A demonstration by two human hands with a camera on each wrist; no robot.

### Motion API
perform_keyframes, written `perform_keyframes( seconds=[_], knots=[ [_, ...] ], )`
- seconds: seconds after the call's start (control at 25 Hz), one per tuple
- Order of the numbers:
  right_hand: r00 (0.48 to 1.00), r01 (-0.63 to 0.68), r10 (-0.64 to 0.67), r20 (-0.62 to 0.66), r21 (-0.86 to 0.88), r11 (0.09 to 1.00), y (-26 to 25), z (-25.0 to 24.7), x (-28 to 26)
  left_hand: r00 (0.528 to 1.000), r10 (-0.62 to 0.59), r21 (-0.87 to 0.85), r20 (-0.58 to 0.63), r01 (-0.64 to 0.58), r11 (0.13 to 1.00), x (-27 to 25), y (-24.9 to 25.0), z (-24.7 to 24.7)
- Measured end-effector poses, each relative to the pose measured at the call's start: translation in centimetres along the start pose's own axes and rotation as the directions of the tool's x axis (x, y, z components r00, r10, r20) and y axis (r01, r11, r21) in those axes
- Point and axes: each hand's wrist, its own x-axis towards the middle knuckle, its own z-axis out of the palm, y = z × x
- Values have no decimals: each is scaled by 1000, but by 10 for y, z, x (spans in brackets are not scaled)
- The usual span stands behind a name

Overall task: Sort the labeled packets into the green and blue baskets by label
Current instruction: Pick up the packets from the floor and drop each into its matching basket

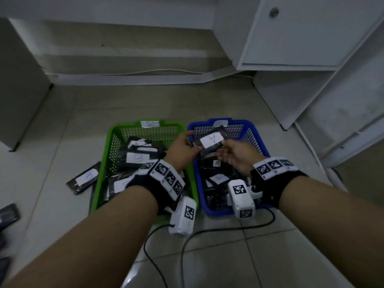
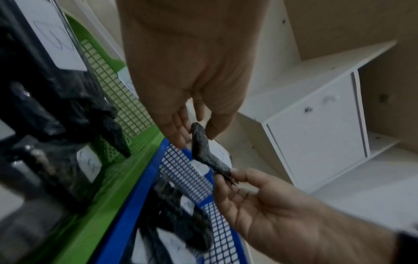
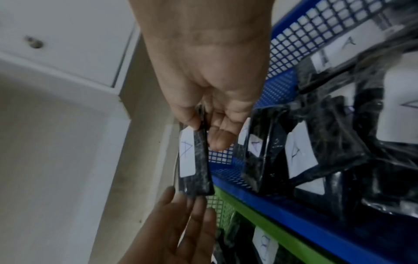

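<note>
A black packet with a white label "A" [image 1: 209, 140] hangs over the far end of the blue basket [image 1: 250, 126]. My left hand [image 1: 192, 141] pinches its left end and my right hand [image 1: 223, 148] pinches its right end. The left wrist view shows the packet [image 2: 205, 153] edge-on between the left hand [image 2: 196, 135] and the right hand [image 2: 228, 176]. Seen from the right wrist, the right hand [image 3: 203, 132] grips the packet [image 3: 196, 169] at its top. The blue basket holds several "A" packets [image 3: 296, 153]. The green basket [image 1: 115, 130] beside it holds "B" packets [image 1: 138, 157].
One "B" packet [image 1: 85, 179] lies on the tiled floor left of the green basket. A dark object [image 1: 8, 215] sits at the far left edge. Black cables [image 1: 207, 231] run across the floor near me. White cabinets [image 1: 301, 38] stand at the right.
</note>
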Motion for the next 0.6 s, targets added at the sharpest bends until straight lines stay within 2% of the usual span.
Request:
perform_keyframes(
  seconds=[0.04, 0.08, 0.16, 0.24, 0.28, 0.44, 0.52, 0.6],
  knots=[
    [998, -34, 35, -45, 25, 999, 6, -9, 9, 998, 43, 157, -40, -37, 987, 2, -7, 12],
    [995, -60, 61, -74, 22, 998, 11, -15, 18, 995, 93, 339, -40, -74, 938, 3, -14, 22],
    [989, -96, 89, -117, -50, 994, 14, -22, 33, 984, 172, 635, 52, -165, 755, 0, -31, 32],
    [986, -128, 107, -128, -165, 978, 12, -26, 49, 976, 175, 773, 129, -210, 599, 0, -48, 34],
    [986, -140, 115, -122, -220, 966, 10, -27, 56, 978, 159, 798, 137, -204, 567, 1, -53, 33],
    [994, -111, 105, -39, -465, 878, 15, -35, 79, 978, 144, 785, 153, -209, 583, 0, -61, 24],
    [994, -99, 107, -11, -489, 866, 16, -38, 78, 969, 132, 787, 208, -246, 566, -1, -62, 20],
    [999, -45, 40, -21, -545, 837, 15, -34, 70, 954, 102, 774, 281, -288, 565, -2, -60, 13]
  ],
)
